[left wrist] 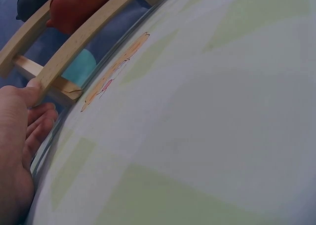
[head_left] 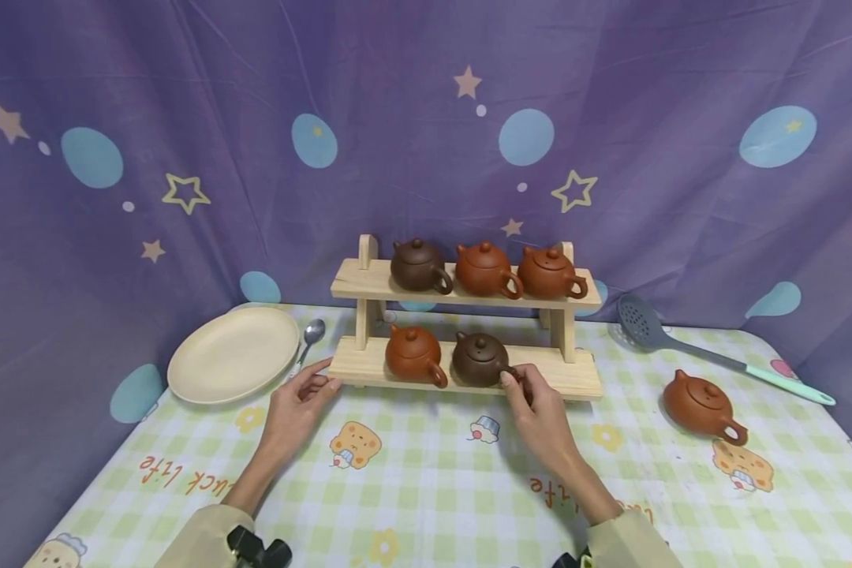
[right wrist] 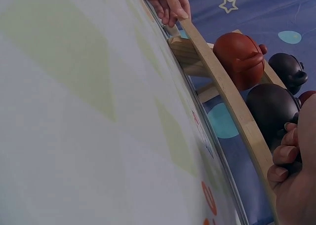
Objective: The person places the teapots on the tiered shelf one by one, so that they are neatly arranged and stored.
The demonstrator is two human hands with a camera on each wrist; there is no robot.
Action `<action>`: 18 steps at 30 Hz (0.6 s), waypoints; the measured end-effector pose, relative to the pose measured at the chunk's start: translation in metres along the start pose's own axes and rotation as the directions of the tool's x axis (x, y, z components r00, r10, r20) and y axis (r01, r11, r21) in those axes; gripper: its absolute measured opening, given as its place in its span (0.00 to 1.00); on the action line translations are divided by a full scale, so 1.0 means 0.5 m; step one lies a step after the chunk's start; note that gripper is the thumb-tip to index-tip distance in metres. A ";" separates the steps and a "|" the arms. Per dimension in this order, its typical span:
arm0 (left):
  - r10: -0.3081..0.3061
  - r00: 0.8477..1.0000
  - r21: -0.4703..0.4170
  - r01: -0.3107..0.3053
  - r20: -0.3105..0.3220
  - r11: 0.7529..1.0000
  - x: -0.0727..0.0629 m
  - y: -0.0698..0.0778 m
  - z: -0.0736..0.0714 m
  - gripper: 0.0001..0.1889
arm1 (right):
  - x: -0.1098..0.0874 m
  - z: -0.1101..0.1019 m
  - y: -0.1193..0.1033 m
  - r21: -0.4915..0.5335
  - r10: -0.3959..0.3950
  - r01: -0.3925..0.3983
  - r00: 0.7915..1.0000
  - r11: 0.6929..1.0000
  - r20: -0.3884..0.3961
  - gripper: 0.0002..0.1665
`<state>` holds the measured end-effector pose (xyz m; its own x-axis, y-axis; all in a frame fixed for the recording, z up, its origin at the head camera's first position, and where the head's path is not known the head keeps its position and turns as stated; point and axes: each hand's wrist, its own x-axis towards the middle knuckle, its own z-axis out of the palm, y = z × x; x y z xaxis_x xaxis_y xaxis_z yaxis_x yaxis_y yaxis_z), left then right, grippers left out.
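Observation:
A two-tier wooden display rack (head_left: 358,367) stands on the table. My left hand (head_left: 294,410) holds the left end of its lower shelf, with the thumb on the board's edge and the other fingers lower down in the left wrist view. At the lower shelf's middle sits a dark brown teapot (head_left: 480,359); my right hand (head_left: 539,414) pinches its handle, which the fingers partly hide. Beside it on the left is a reddish-brown teapot (head_left: 412,353). The upper shelf carries another dark teapot (head_left: 416,267) and two reddish-brown teapots, one central (head_left: 483,270) and one at right (head_left: 545,274).
One more reddish-brown teapot (head_left: 697,404) rests on the checked tablecloth (head_left: 426,489) at the right. Behind it lies a grey slotted skimmer (head_left: 642,323) with a mint handle. A cream plate (head_left: 233,355) and a spoon (head_left: 314,331) lie left of the rack. A purple curtain (head_left: 412,181) hangs behind.

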<state>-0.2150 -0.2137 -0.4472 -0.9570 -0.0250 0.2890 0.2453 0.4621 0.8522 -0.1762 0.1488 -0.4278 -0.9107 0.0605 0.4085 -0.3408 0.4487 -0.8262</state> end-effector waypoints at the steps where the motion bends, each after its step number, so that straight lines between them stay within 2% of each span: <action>1: -0.002 1.000 -0.002 0.002 0.000 1.000 0.000 0.000 0.000 0.25 | 0.000 0.000 0.000 0.003 0.009 -0.009 1.000 1.000 0.003 0.08; 5: -0.009 1.000 -0.003 0.009 0.002 1.000 0.000 0.003 0.000 0.25 | -0.003 -0.003 -0.001 0.015 0.027 -0.027 1.000 1.000 0.012 0.06; 18: -0.015 1.000 -0.013 0.014 -0.001 1.000 0.001 0.002 0.000 0.25 | -0.008 -0.018 0.005 0.042 0.014 -0.014 1.000 0.999 0.004 0.06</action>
<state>-0.2151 -0.2131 -0.4463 -0.9604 -0.0323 0.2769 0.2334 0.4498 0.8621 -0.1711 0.1579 -0.4280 -0.9162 0.0631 0.3957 -0.3378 0.4098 -0.8474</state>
